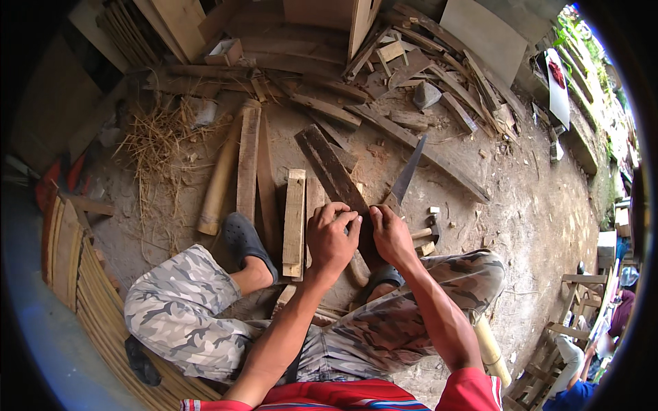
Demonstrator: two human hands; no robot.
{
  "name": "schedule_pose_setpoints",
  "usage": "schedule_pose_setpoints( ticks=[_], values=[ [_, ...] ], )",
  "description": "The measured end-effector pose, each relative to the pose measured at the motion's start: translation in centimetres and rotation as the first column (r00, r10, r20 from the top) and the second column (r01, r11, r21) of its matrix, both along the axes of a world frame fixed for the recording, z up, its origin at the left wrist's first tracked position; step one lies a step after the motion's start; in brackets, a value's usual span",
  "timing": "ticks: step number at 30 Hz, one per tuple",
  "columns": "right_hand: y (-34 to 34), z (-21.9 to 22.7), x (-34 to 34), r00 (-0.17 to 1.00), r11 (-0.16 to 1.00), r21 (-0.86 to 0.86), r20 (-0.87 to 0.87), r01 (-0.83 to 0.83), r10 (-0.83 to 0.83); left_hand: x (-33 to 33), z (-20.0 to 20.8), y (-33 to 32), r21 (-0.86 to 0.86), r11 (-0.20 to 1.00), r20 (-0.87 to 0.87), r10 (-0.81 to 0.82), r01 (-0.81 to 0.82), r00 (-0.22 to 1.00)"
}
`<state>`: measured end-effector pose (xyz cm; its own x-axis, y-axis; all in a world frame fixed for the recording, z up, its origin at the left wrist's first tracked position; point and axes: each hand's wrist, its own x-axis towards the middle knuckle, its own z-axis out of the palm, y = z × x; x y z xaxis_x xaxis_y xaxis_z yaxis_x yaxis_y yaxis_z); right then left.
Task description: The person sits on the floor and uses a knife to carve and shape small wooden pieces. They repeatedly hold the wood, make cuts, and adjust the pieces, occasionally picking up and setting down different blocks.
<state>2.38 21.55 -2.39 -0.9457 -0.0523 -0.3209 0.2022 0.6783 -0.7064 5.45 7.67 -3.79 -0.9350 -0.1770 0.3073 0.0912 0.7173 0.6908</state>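
A dark brown wooden plank [334, 166] slants away from between my legs, its near part running down between my hands. My left hand [334, 234] is at its left edge with fingers curled together; whatever the fingertips pinch is hidden. On the opposite edge, my right hand [393, 235] is closed with thumb and fingers on the plank. Just beyond the right hand lies a handsaw [410, 168], blade pointing away and handle partly covered. A pale squared timber [295, 220] rests left of my left hand. A hammer [434, 225] lies right of my right hand.
Long timbers [248, 157] and a bamboo pole [218, 181] lie ahead of my left foot. Dry straw [161, 133] is heaped at the left. Scrap boards [439, 75] are piled at the far right. A person in blue [576, 396] is at the lower right by a wooden frame [548, 342].
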Motion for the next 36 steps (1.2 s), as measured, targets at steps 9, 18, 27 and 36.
schedule_pose_setpoints(
  ticks=[9,18,27,36],
  values=[
    [0.6,-3.1,1.2,0.992,0.969,0.218,0.086,-0.113,0.096,1.8,-4.0,1.8,-0.073,0.996,0.118,0.068,-0.06,0.991],
    [-1.9,-5.2,2.8,0.915,0.815,0.449,0.018,-0.368,0.403,4.9,-9.3,1.6,0.382,0.82,0.558,0.162,-0.426,0.814],
    [-5.4,-2.2,4.9,0.79,0.491,0.778,0.01,-0.391,0.613,6.2,-5.5,0.2,0.61,0.104,0.792,-0.096,-0.786,0.603],
    [-3.6,-2.9,4.2,0.775,0.551,0.671,0.056,-0.496,0.63,6.2,-6.5,0.3,0.627,0.137,0.756,-0.343,-0.767,0.557]
  ],
)
